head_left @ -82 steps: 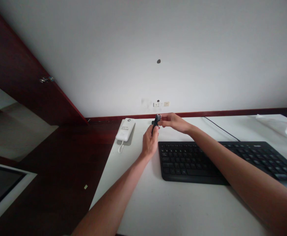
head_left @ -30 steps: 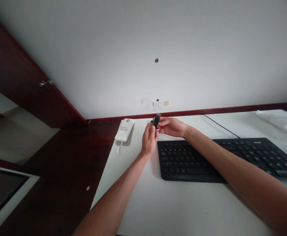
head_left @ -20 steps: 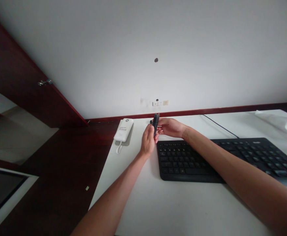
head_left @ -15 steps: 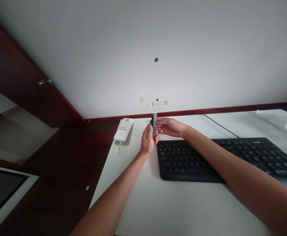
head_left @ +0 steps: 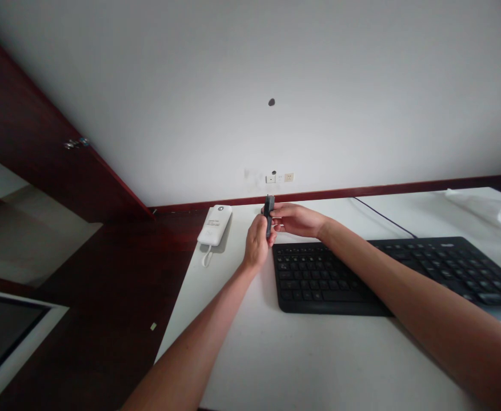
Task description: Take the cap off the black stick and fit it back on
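Above the far part of the desk, my left hand (head_left: 256,242) is wrapped round a slim black-and-grey object (head_left: 269,211) that stands upright, narrow edge toward me. Its kind is unclear from this angle. At its top end a thin dark strip stands slightly apart from the grey part. From the right, my right hand (head_left: 297,220) has its curled fingers on the object's grey side; some fingertips are hidden behind it. The right forearm passes over a black keyboard (head_left: 314,279).
A white power bank (head_left: 215,225) with a short loop cable lies at the left edge of the white desk (head_left: 319,359). A black cable (head_left: 383,217) runs behind the keyboard. Clear plastic (head_left: 481,208) lies far right. Wall sockets (head_left: 280,178) sit beyond the desk.
My right fingers have closed in on the upper part of the slim object. Its top end has turned slightly and now shows a dark strip apart from the grey part.
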`<act>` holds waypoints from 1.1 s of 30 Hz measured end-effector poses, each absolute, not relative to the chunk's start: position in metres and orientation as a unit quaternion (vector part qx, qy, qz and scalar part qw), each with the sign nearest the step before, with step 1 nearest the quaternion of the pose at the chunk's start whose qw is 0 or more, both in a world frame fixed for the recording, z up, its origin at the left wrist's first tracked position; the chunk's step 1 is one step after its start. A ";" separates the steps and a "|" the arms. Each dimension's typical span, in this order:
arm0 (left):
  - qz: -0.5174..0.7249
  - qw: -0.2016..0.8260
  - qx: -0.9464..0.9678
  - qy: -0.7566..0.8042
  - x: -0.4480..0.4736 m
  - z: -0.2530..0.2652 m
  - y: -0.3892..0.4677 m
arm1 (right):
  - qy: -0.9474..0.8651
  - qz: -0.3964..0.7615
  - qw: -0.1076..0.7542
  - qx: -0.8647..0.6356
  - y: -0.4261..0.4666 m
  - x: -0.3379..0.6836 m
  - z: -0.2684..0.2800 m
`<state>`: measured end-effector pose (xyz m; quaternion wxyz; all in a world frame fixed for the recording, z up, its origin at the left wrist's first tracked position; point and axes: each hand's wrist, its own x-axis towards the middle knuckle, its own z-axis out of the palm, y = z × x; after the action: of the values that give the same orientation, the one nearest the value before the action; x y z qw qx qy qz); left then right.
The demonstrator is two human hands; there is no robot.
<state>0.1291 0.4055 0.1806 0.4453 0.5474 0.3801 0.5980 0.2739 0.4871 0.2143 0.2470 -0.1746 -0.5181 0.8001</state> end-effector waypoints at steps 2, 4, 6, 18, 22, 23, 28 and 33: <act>0.598 0.444 0.547 0.382 0.129 0.181 0.406 | -0.509 0.806 0.250 -0.172 0.487 0.274 0.215; 0.597 0.441 0.548 0.386 0.129 0.182 0.406 | -0.502 0.810 0.253 -0.171 0.487 0.273 0.216; 0.596 0.439 0.549 0.389 0.128 0.183 0.405 | -0.503 0.809 0.251 -0.170 0.486 0.273 0.216; 0.569 0.450 0.558 0.403 0.124 0.174 0.409 | -0.535 0.648 0.464 -0.281 0.488 0.312 0.282; 0.559 0.427 0.579 0.413 0.125 0.176 0.408 | -0.521 0.597 0.507 -0.339 0.466 0.343 0.280; 0.552 0.427 0.584 0.414 0.125 0.176 0.407 | -0.521 0.587 0.509 -0.353 0.459 0.351 0.272; 0.519 0.416 0.617 0.420 0.126 0.177 0.404 | -0.497 0.570 0.510 -0.409 0.432 0.396 0.226; 0.505 0.367 0.641 0.447 0.125 0.179 0.402 | -0.495 0.572 0.517 -0.401 0.430 0.410 0.214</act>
<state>0.1253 0.4019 0.1793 0.3668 0.6408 0.4474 0.5046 0.4097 0.4300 0.2138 0.5167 -0.4013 -0.4949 0.5719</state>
